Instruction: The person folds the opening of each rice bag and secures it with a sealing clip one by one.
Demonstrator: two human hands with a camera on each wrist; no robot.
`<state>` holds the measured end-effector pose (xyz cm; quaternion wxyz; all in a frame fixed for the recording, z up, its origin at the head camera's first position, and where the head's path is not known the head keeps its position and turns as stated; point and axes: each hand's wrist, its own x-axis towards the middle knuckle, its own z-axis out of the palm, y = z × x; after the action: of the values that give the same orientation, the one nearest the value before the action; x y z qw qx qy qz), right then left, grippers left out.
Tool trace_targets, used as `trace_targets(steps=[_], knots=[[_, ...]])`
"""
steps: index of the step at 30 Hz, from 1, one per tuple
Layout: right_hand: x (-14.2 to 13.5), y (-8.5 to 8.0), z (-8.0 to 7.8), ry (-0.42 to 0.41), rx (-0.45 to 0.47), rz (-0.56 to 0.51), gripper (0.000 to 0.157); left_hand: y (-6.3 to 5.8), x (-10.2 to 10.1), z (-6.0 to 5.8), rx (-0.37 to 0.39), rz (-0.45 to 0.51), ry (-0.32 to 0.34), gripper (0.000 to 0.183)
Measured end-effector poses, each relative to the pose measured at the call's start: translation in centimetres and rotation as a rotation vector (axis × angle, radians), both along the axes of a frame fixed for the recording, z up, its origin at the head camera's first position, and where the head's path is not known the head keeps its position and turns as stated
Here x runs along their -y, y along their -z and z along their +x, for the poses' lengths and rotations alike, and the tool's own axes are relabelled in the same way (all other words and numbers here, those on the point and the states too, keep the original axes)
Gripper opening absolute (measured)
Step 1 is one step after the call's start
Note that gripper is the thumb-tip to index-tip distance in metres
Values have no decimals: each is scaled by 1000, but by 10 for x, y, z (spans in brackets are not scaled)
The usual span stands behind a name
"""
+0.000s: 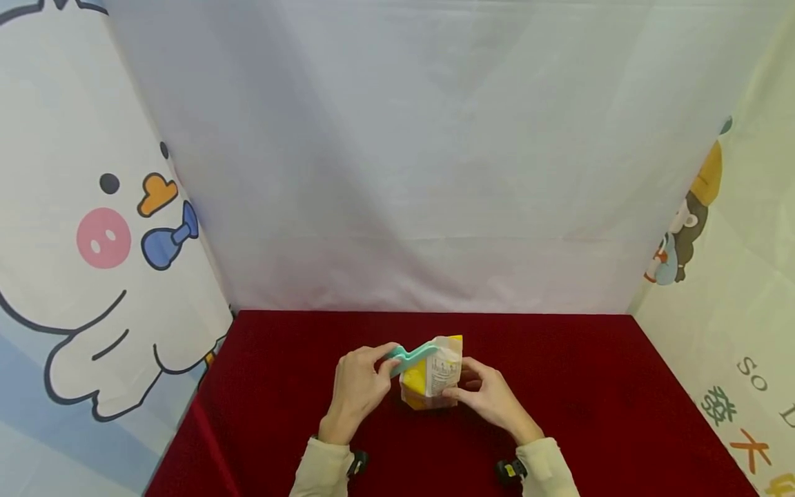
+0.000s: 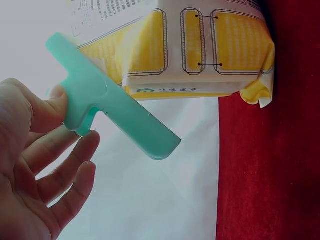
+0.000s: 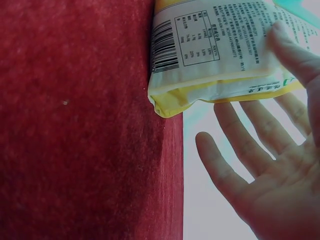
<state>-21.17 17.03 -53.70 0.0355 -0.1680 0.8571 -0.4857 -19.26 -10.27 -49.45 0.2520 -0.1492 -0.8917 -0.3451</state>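
Observation:
Between thumb and fingers, my left hand pinches a teal bag clip by its handle end. The clip's long bar slants across the upper left of a yellow and white printed food bag; whether the two touch I cannot tell. On the bag's right side, my right hand grips it, thumb on the label face and fingers behind. The bag stands upright on the red cloth. In the left wrist view, the clip hangs in front of the bag's yellow side.
Dark red cloth covers the table. A pale curtain rises behind it, with printed cartoon panels at the left and right. Both wrists wear small dark straps with cameras.

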Motion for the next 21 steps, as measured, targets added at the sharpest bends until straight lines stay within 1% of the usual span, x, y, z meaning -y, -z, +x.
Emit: trace_targets(steps=[6, 13, 21], knots=[[1, -1, 0, -4, -11, -3, 46, -3, -2, -1, -24, -2, 4, 20], [0, -1, 0, 3, -6, 5, 44, -5, -4, -1, -17, 5, 1, 21], [0, 3, -1, 5, -8, -6, 44, -11, -10, -2, -40, 13, 10, 22]])
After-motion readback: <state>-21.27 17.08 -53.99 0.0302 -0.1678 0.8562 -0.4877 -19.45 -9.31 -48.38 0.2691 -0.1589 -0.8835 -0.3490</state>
